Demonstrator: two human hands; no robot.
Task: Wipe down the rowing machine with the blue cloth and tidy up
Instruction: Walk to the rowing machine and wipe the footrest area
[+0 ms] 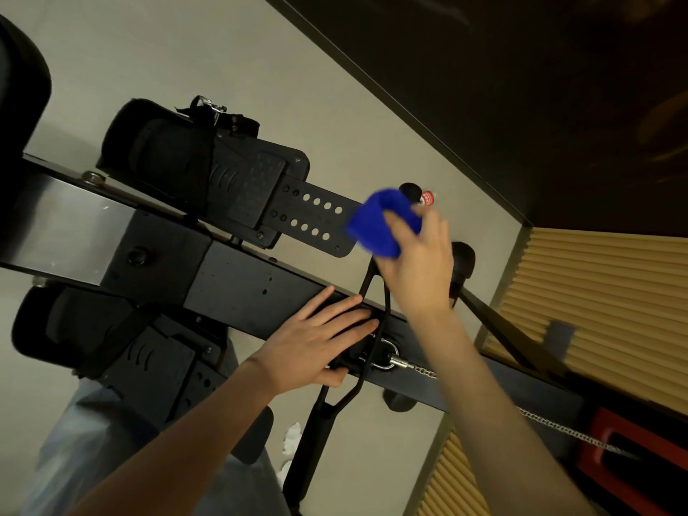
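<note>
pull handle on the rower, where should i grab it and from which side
I'd take the pull handle by its near straight grip, which sticks out free below the rail. Come from the near side and wrap across the bar. The far end lies under the right hand and blue cloth; the forked middle is shackled to the chain, with the left hand resting there.

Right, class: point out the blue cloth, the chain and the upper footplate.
blue cloth [376, 225], head view, bunched middle.
chain [569, 430], head view, links at lower right.
upper footplate [257, 184], head view, textured tread.
</note>
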